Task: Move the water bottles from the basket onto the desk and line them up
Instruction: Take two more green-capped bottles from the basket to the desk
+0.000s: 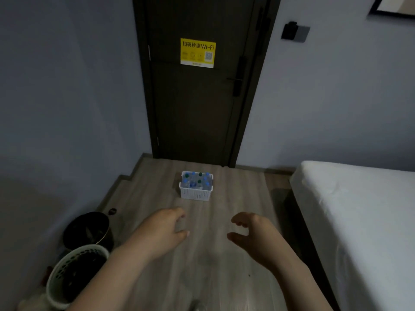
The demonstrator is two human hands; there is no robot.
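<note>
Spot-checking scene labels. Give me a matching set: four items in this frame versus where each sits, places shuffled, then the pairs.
Items:
1. white basket
2. yellow Wi-Fi sign
3. bed
4. black bin

Places:
A. right edge of view
B. on the dark door
C. floor, left, by the wall
D. floor, centre, in front of the door

Pairs: 1-D, 2-B, 3-A, 4-C

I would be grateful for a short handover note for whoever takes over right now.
Left hand: open, empty, held out over the floor.
Right hand: open, empty, likewise.
White basket stands on the wooden floor by the dark door, ahead of both hands, untouched.
Water bottles all stand upright in the basket; blue and green caps show.
Done: nothing yet.
Left: move every bottle onto the desk, which is out of view, and line them up.
</note>
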